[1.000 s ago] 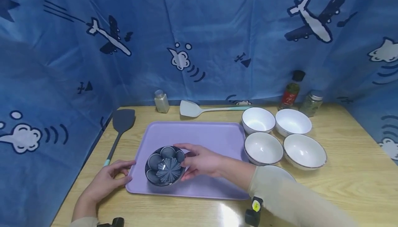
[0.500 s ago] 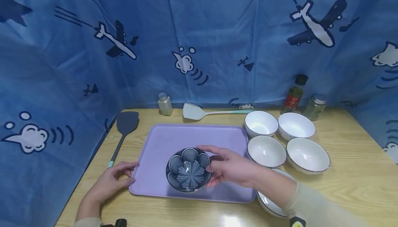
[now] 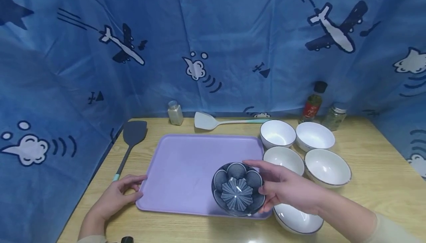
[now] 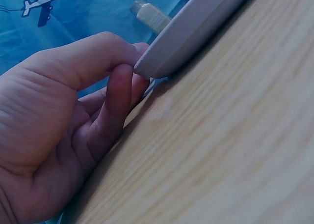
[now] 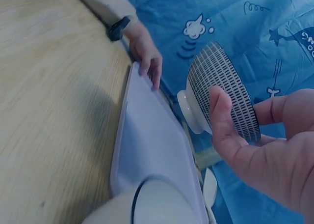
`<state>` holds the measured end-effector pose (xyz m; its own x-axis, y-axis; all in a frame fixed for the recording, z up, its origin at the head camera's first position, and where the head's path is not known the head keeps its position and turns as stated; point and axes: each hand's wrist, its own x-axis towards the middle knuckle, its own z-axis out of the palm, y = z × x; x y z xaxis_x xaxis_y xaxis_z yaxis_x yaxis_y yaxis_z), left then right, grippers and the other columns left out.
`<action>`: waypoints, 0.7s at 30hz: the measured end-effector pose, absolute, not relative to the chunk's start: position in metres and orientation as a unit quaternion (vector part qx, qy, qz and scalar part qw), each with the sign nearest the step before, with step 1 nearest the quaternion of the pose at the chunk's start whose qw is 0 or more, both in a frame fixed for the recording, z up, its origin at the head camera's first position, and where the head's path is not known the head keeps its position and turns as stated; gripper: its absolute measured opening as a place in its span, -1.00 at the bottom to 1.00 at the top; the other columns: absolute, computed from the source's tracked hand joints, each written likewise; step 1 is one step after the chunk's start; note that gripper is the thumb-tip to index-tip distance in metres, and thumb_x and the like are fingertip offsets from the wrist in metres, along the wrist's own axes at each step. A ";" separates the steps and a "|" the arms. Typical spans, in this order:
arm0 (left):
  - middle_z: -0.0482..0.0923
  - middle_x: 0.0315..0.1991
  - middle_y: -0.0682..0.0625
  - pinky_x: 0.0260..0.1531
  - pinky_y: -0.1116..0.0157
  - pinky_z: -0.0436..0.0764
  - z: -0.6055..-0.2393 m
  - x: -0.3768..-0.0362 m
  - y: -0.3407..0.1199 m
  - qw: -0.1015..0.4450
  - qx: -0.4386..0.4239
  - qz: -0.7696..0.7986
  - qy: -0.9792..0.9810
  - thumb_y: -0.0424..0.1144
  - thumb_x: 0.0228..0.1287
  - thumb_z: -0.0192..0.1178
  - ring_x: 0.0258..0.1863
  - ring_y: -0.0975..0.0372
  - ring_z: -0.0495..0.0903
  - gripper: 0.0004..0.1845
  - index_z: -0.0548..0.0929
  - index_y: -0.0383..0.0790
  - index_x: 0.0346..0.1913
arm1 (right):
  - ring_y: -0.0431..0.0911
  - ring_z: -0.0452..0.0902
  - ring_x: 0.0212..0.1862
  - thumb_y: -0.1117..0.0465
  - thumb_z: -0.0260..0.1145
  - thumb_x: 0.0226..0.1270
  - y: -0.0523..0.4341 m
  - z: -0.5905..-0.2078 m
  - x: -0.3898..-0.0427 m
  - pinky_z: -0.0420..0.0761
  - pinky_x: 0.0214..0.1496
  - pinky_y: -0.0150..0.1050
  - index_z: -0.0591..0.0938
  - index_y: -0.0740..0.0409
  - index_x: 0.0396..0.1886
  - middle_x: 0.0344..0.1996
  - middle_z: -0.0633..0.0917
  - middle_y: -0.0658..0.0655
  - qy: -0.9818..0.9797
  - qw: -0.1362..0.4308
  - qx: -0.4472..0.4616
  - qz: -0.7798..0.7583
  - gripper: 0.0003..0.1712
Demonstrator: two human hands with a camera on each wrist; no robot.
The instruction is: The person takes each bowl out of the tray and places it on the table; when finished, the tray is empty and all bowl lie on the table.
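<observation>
My right hand (image 3: pixel 283 185) holds a small bowl (image 3: pixel 237 195) by its right side, thumb and fingers at the rim. Inside, the bowl is dark blue with a ribbed flower pattern; in the right wrist view its outside is finely checked and its white foot shows. It hangs above the front right part of a lilac tray (image 3: pixel 186 172). At the tray's left edge, my left hand (image 3: pixel 114 200) has its thumb and fingertips on the rim, pinching it in the left wrist view (image 4: pixel 105 81). Part of the right fingers is hidden by the bowl.
Several white bowls, such as this bowl (image 3: pixel 327 167), stand right of the tray. A dark spatula (image 3: pixel 134 132) lies at left, a pale spatula (image 3: pixel 206 121) behind the tray. A shaker (image 3: pixel 175 113), a sauce bottle (image 3: pixel 312 104) and a herb jar (image 3: pixel 334 116) stand along the curtain (image 3: pixel 226 43).
My right hand has carried the patterned bowl rightward across the tray, from its left part to its front right. The left hand stays at the tray's left edge.
</observation>
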<state>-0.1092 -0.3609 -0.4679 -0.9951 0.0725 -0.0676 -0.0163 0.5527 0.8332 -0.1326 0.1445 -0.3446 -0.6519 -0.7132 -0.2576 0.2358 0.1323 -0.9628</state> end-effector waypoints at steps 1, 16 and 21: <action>0.57 0.01 -0.04 -0.01 0.57 0.40 -0.468 -0.109 -0.361 0.048 0.013 0.472 0.880 -0.14 0.18 0.43 -0.09 0.33 0.57 -0.43 0.59 -0.14 0.27 | 0.12 0.70 -0.20 0.43 0.09 0.36 0.150 -0.345 -0.131 0.72 -0.14 -0.06 0.11 -0.07 0.59 0.40 0.30 0.39 0.655 0.377 -0.181 -0.629 -0.15; 0.56 -0.01 -0.08 -0.03 0.53 0.43 -0.466 -0.108 -0.361 0.042 0.032 0.488 0.872 -0.19 0.20 0.42 -0.11 0.32 0.56 -0.45 0.59 -0.16 0.27 | 0.06 0.54 0.11 0.37 -0.02 0.54 0.249 -0.352 -0.128 0.67 0.01 0.07 0.01 -0.21 0.62 0.52 0.06 0.22 0.663 0.411 -0.198 -0.593 -0.22; 0.56 0.00 -0.08 -0.04 0.52 0.43 -0.465 -0.108 -0.362 0.048 0.020 0.488 0.872 -0.20 0.20 0.42 -0.11 0.32 0.56 -0.45 0.59 -0.16 0.27 | -0.06 0.40 0.22 0.35 0.01 0.51 0.283 -0.354 -0.130 0.68 -0.08 0.11 -0.03 -0.28 0.62 0.56 -0.16 0.33 0.720 0.401 -0.173 -0.539 -0.16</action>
<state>-0.1080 -0.3615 -0.4645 -0.9946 0.0823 -0.0633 -0.0109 0.5236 0.8519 -0.1302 0.2833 -0.3537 -0.6189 -0.6816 -0.3903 0.1822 0.3588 -0.9155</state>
